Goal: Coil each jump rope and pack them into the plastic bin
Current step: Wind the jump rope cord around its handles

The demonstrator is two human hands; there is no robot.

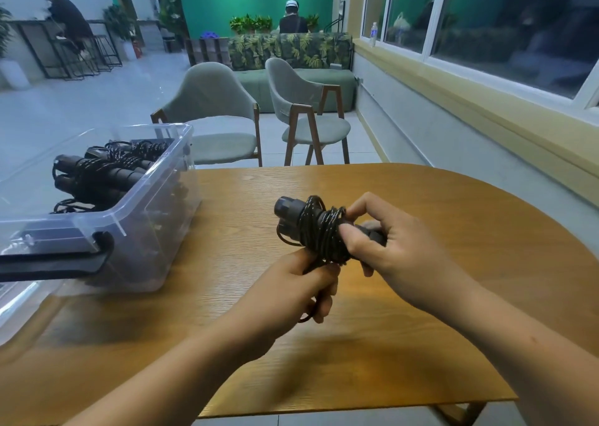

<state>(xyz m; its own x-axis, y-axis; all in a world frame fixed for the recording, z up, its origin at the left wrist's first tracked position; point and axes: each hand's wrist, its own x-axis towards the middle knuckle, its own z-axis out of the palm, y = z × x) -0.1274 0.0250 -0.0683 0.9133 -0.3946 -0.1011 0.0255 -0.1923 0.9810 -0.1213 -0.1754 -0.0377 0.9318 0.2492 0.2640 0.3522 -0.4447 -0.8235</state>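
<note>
Both hands grip one coiled rope (pixel 319 228) above the table (pixel 453 237), left hand (pixel 301 284) nearer, right hand (pixel 385 234) right, bin (pixel 155 205) far left.

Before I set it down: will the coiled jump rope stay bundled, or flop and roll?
Jump rope likely loosens: its cord tail runs untucked into the left hand. Probably stiff-cored, wound round its handles. Round handles might roll.

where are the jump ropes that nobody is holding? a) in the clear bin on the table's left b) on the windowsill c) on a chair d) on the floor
a: the black coiled ropes lie inside the clear plastic bin, which stands on the table at the left.
</note>
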